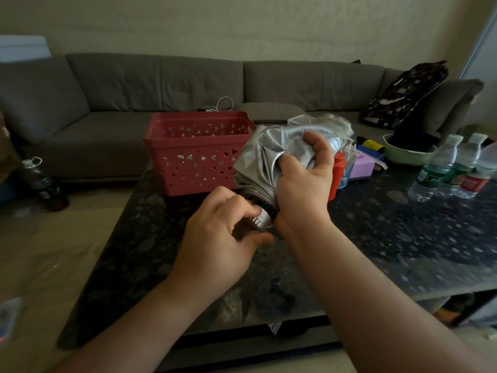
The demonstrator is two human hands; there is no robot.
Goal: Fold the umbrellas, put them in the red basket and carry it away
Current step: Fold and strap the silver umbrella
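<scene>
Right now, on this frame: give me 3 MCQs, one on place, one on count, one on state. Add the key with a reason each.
1. Where is the basket?
A. on the sofa
B. on the table, behind the hands
C. on the floor

2. How many clear water bottles stand at the table's right end?
A. one
B. three
C. six

3. What is the left hand doing?
A. lying flat on the table
B. pinching the umbrella's handle
C. lifting the basket

Key: B, its base sits on the dark table. B, three bottles stand side by side. B, its fingers curl round the silver handle while the right hand grips the umbrella canopy.
</scene>
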